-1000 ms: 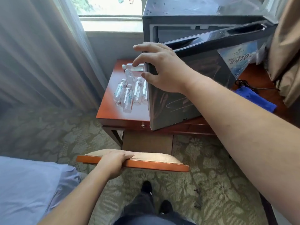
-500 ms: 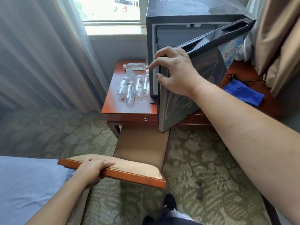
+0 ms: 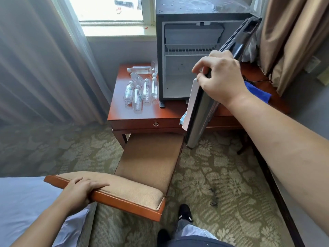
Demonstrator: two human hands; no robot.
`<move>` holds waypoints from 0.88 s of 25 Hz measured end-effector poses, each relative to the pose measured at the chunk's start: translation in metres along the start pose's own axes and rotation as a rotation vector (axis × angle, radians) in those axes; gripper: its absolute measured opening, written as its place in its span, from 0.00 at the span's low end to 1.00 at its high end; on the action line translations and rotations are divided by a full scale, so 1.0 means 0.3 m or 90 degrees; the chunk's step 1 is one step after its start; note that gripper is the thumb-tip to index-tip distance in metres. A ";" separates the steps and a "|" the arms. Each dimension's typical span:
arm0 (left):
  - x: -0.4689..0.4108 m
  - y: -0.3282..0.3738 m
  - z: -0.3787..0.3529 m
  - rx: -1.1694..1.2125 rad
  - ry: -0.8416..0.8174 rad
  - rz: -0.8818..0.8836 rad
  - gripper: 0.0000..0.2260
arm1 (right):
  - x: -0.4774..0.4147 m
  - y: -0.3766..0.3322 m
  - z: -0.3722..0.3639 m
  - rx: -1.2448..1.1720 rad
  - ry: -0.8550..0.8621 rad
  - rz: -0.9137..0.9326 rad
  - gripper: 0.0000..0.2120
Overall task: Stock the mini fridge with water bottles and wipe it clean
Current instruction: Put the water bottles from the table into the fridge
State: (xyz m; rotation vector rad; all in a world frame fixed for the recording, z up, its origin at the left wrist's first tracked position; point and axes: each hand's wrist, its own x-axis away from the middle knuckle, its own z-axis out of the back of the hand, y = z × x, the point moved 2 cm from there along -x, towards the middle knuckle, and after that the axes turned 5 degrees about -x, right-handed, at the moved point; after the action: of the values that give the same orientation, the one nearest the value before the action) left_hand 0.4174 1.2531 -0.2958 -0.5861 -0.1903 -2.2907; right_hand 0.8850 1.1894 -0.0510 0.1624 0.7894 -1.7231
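No text, brand or number can be read. Labels are seen on the water bottles [image 3: 140,90] lying on the wooden table [image 3: 142,114] beside the mini fridge [image 3: 188,56], but their print is too small and blurred — only pale bands with faint blue-green marks are made out. A light-blue edge of a sticker [image 3: 183,118] is seen at the fridge door [image 3: 199,111] — its face is turned away.

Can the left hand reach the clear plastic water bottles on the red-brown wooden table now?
Probably not yet: the left hand holds the padded chair back, and the clear plastic water bottles lie well beyond the chair seat; nothing covers them.
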 end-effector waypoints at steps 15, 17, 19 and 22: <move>-0.482 0.709 0.679 0.561 0.142 -0.081 0.13 | 0.082 0.155 0.239 -0.029 0.007 -0.070 0.11; -0.573 0.799 0.758 0.627 0.174 -0.051 0.12 | 0.049 0.174 0.251 -0.057 -0.019 -0.062 0.12; -0.659 0.874 0.828 0.711 0.201 -0.016 0.12 | 0.022 0.184 0.229 -0.105 -0.028 -0.056 0.10; -0.746 0.939 0.887 0.788 0.276 0.044 0.07 | 0.001 0.159 0.156 -0.208 -0.040 -0.060 0.06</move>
State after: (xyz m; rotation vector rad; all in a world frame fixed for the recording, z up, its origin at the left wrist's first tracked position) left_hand 0.8479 1.2777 -0.1757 0.5207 -1.2024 -1.7138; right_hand 0.9415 1.1574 -0.0353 -0.1524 1.0327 -1.6516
